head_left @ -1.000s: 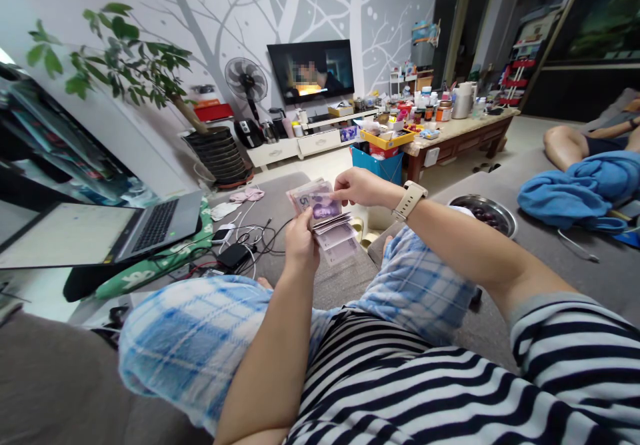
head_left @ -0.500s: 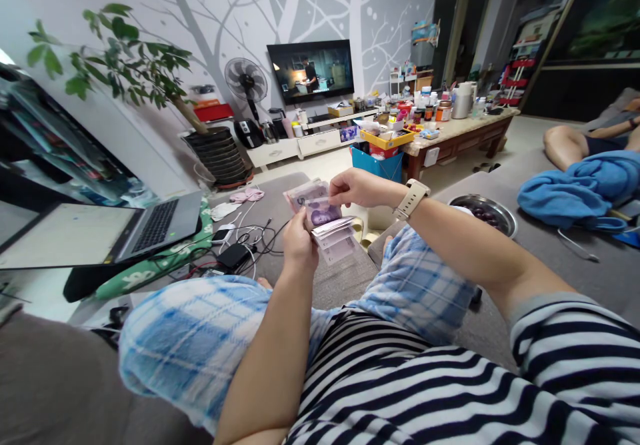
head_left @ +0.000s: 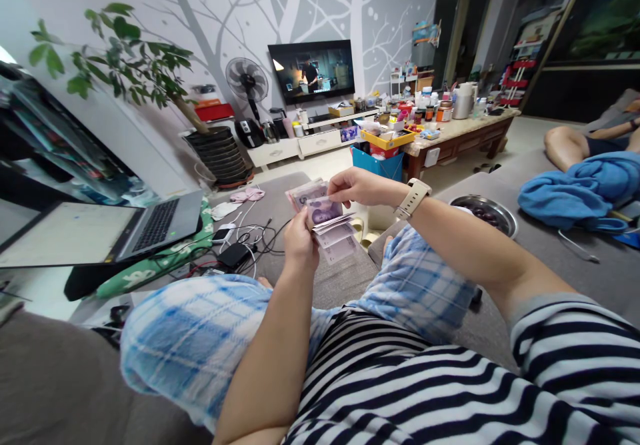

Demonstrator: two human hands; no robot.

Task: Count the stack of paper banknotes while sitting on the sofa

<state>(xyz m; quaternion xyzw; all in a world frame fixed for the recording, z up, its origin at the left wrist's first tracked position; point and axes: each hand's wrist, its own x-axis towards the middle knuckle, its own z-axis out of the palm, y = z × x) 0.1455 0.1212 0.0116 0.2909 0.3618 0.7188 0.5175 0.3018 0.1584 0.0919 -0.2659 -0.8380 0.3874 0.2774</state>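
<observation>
A stack of purple-grey banknotes (head_left: 325, 213) is held up over the grey sofa, between my knees. My left hand (head_left: 301, 240) is closed around its left side, with the thumb lying on the front notes. Several notes fold forward and hang down below the fingers. From the upper right, my right hand (head_left: 353, 186) pinches the top edge of a front note between thumb and fingertips. Its wrist wears a pale watch (head_left: 414, 198). How many notes lie in the stack cannot be told.
An open laptop (head_left: 155, 225) sits on a green cushion at left, beside tangled cables and a black adapter (head_left: 235, 256). At right are a metal bowl (head_left: 513, 222) of dark fruit, a blue cloth (head_left: 575, 192) and another person's leg (head_left: 565, 145). A cluttered table (head_left: 465, 128) stands ahead.
The front note's printed face has shifted slightly under my right fingers, showing different parts of the notes. Both hands stay in nearly the same place.
</observation>
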